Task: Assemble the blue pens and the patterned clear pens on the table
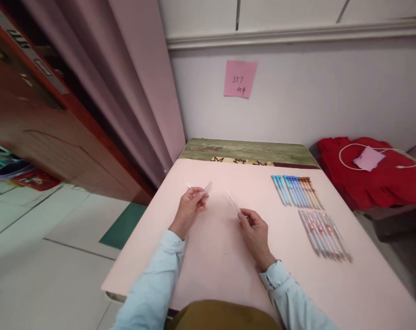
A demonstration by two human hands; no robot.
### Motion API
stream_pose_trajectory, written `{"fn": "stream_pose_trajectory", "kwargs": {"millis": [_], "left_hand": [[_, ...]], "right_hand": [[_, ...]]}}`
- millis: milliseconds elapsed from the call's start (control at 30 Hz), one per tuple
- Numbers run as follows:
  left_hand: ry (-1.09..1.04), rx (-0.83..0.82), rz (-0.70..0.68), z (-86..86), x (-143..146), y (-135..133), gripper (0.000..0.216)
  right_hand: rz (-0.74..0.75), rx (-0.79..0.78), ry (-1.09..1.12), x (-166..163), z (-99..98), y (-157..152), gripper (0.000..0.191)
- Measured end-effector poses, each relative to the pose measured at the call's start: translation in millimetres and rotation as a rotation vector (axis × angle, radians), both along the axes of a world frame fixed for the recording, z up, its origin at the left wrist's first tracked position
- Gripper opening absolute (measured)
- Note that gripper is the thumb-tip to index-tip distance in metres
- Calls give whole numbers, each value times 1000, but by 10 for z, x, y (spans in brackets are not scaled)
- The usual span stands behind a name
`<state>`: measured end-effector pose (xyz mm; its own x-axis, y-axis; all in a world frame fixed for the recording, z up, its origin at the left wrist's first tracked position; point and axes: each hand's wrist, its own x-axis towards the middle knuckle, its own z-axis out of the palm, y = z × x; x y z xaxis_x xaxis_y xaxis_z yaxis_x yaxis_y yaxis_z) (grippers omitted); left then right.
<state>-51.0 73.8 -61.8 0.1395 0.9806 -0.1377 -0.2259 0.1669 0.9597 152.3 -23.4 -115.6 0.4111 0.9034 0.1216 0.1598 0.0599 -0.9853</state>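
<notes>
Over the middle of the pink-covered table (208,270), my left hand (190,208) is closed on a couple of thin whitish pens (208,187), whose ends stick out past the fingers. To its right, my right hand (256,233) pinches a single slim white pen (233,200) that points up and left. The two hands are apart. A row of light blue, blue and brown pens (297,191) lies side by side on the right of the table. Nearer to me is a second row of whitish pens with reddish markings (324,236).
Behind the table stands a white wall with a pink note (241,79). At the right lies red cloth (393,181) with a pale cable (345,158) and a pink paper (369,158) on it. A mauve curtain (139,82) and a reddish-brown door (56,137) are on the left.
</notes>
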Motion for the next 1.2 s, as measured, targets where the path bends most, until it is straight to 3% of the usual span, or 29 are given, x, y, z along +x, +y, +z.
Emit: {"fn": "stream_pose_trajectory", "kwargs": {"millis": [133,267,433,867,1200], "left_hand": [[-240,-77,97,-170,592,34,20],[-283,-3,19,-207,860,37,15],[-246,36,-55,-237,796,49,20],[-289,16,-178,-232,756,111,18],[-360,8,-144,-246,769,104,17]], "right_hand": [[-107,58,-67,131,32,57,26],[-210,100,-168,344,88,87,22],[-256,88,-130,460,93,101,21],[-206,119,-95,444,74,106,17],[-179,130,-203,437,134,99,14]]}}
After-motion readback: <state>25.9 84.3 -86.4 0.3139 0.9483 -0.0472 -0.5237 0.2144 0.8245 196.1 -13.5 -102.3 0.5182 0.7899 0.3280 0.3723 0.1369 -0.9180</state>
